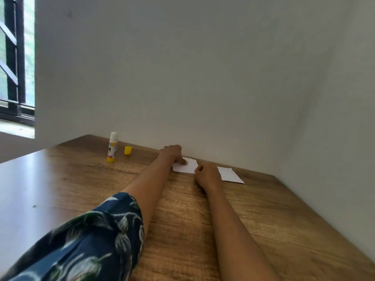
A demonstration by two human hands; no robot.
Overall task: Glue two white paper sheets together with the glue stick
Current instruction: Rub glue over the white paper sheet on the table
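Observation:
Two white paper sheets lie near the table's far edge by the wall. My left hand [172, 154] rests on the left sheet [187, 167], its thumb pressing down on the paper. My right hand [207, 175] is curled in a loose fist between the sheets, touching the left sheet's right edge and covering part of the right sheet [231, 175]. The glue stick [112, 147] stands upright and uncapped at the far left, white glue showing on top. Its yellow cap [128, 150] sits on the table just right of it.
The wooden table [203, 220] meets a plain white wall [203, 78] at the back and right. A barred window [14, 57] is at the upper left. My patterned dark blue sleeve [81, 240] fills the lower left.

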